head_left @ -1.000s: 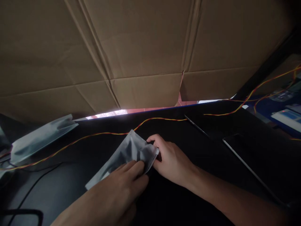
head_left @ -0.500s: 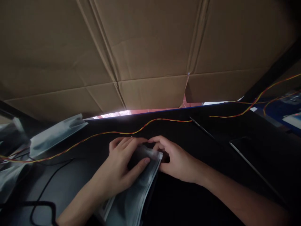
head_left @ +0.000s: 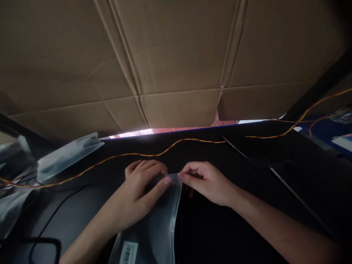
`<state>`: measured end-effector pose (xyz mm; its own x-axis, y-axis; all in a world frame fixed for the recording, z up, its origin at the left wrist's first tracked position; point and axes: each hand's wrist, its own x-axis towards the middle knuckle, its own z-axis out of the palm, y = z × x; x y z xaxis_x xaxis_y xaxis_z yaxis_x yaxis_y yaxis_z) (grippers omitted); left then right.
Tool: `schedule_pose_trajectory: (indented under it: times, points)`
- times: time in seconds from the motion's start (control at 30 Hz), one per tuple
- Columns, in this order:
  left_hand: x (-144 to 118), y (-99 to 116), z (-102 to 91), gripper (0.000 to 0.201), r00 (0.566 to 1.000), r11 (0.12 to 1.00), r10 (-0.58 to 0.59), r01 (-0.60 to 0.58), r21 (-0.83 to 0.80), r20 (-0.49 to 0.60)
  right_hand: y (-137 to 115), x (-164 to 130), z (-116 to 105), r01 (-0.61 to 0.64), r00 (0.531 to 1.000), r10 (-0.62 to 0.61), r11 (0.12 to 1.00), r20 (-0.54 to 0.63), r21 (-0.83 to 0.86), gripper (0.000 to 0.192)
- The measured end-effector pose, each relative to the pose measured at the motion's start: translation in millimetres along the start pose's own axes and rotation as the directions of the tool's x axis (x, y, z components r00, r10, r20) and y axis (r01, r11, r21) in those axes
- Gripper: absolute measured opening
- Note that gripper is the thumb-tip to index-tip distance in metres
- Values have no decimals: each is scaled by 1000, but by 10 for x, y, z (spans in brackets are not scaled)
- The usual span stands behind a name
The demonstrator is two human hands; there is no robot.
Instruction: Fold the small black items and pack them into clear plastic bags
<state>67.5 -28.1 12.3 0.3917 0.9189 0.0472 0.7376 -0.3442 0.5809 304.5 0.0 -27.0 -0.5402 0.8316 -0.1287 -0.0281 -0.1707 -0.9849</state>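
Cardboard sheet [head_left: 176, 62]: leans over the table's far edge. Table [head_left: 247, 205]: dark. Silver bag [head_left: 156, 227]: flat at the near edge, barcode label [head_left: 128, 252] up. Left hand [head_left: 140, 198]: fingers curled together, pinching the bag's far edge. Right hand [head_left: 209, 183]: fingertips pinching that same edge. Twisted wire [head_left: 170, 145]: beyond both hands.

- This looks like an electronics packing or assembly bench in a workshop.
- A dark worktop [head_left: 247, 176] is strung with twisted red-and-yellow wires [head_left: 170, 146].
- Silvery anti-static bags [head_left: 68, 156] lie at the left, and another bag [head_left: 154, 234] carries a barcode label [head_left: 128, 252].
- Flattened cardboard sheets [head_left: 170, 62] wall off the back of the bench.
- At the far right, blue equipment [head_left: 335, 128] shows, too blurred to identify.
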Motion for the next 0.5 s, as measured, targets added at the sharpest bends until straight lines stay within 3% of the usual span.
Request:
schedule_pose_trajectory:
  times: [0.13,0.27,0.4,0.5]
  points:
    - [13,16,-24,23,999,999,50,-50,-10,-6,14,-68,93,25,999,-29,994,-36,-102,31]
    - [42,7,61,26,993,997,36,-43,-61,-113,73,-113,152,11,999,-21,976,-43,-218,27]
    - [83,27,127,29,981,994,13,-33,-101,-191,59,-125,194,-75,997,75,987,-3,-142,29]
    - [106,12,110,30,972,988,-7,-30,-153,-234,-5,-118,173,-119,988,117,993,104,17,28]
